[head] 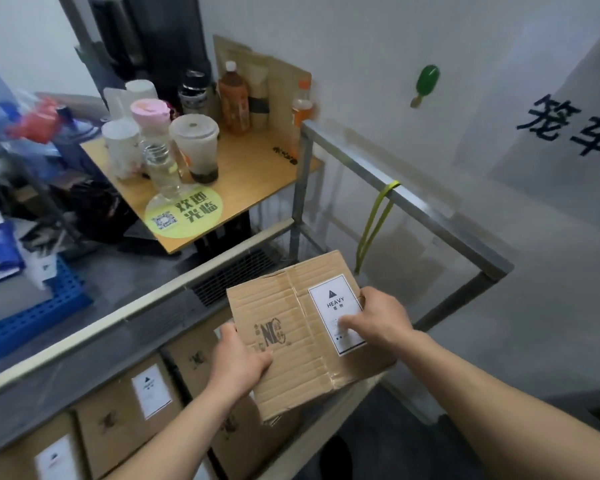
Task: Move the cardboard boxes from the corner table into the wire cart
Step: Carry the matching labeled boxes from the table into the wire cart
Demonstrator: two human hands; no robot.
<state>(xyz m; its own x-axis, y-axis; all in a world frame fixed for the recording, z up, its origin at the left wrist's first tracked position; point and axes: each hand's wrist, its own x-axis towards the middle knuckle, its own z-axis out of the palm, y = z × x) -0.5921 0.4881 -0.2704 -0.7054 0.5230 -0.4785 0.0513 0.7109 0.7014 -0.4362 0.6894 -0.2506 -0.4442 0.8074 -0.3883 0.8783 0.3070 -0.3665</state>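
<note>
I hold a brown cardboard box [291, 317] with a white "HEAVY" label above the inside of the wire cart [378, 174]. My left hand [238, 362] grips its near left edge, thumb on top. My right hand [378, 318] grips the right side, with the thumb lying across the label. Several similar labelled boxes [132, 403] lie side by side in the cart below it. The small wooden corner table [253, 168] stands just beyond the cart's far left post.
The table carries cups [194, 147], bottles [234, 98] and a round yellow sticker [182, 213]. A yellow strap [374, 223] hangs from the cart's top rail. A blue crate [32, 317] and clutter sit at the left. White walls close the corner.
</note>
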